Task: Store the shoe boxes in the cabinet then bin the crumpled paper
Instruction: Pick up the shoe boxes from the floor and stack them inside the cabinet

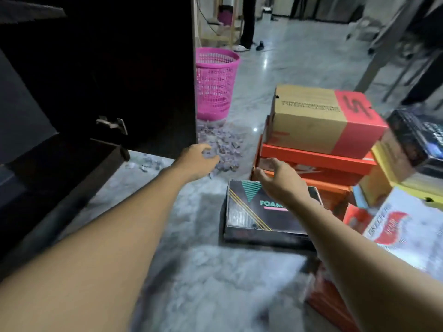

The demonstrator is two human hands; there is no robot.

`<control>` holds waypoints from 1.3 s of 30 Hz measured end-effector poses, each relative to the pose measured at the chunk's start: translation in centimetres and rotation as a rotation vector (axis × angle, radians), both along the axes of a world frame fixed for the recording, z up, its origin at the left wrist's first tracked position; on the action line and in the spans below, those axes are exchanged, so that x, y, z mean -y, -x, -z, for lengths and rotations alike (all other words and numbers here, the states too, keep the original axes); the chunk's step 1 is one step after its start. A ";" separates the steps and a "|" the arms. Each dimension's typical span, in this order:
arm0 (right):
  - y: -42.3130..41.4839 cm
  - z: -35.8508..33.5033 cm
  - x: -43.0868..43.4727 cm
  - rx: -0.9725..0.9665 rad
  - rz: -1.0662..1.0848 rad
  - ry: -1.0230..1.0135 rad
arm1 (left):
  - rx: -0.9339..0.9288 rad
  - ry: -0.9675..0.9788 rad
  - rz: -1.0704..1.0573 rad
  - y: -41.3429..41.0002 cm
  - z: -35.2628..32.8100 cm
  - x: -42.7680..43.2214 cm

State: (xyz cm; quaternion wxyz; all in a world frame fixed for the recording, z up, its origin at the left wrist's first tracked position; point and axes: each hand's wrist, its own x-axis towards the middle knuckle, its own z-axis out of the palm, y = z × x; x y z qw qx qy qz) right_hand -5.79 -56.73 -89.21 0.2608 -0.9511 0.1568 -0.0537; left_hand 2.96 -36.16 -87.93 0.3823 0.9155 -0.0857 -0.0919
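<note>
A black shoe box (254, 216) with teal lettering lies flat on the marble floor. My right hand (278, 180) hovers over its far edge, fingers loosely curled, holding nothing. My left hand (199, 161) reaches out empty above the floor, just short of a heap of crumpled paper (220, 142). Behind the black box stands a stack of orange boxes (318, 161) topped by a brown and red box (323, 118). The dark cabinet (96, 80) stands on the left with its door (26, 130) swung open. A pink mesh bin (214, 82) stands beyond the paper.
More shoe boxes crowd the right: a white and red one (412, 231), a yellow one (393, 171), a dark one (414, 135) and an orange one (330, 300) near my right forearm. A few paper scraps (146, 164) lie by the cabinet. A person's legs (248, 22) stand far back.
</note>
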 end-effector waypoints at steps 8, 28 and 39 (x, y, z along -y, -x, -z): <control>5.0 7.7 6.3 -0.190 0.215 -0.030 | -0.201 -0.117 -0.024 5.5 10.6 6.6; 3.3 13.2 6.9 -0.424 0.571 -0.019 | -0.291 -0.024 -0.097 6.6 17.1 7.5; 5.5 16.5 3.3 0.035 0.229 -0.229 | -0.214 -0.038 -0.371 7.3 17.1 0.0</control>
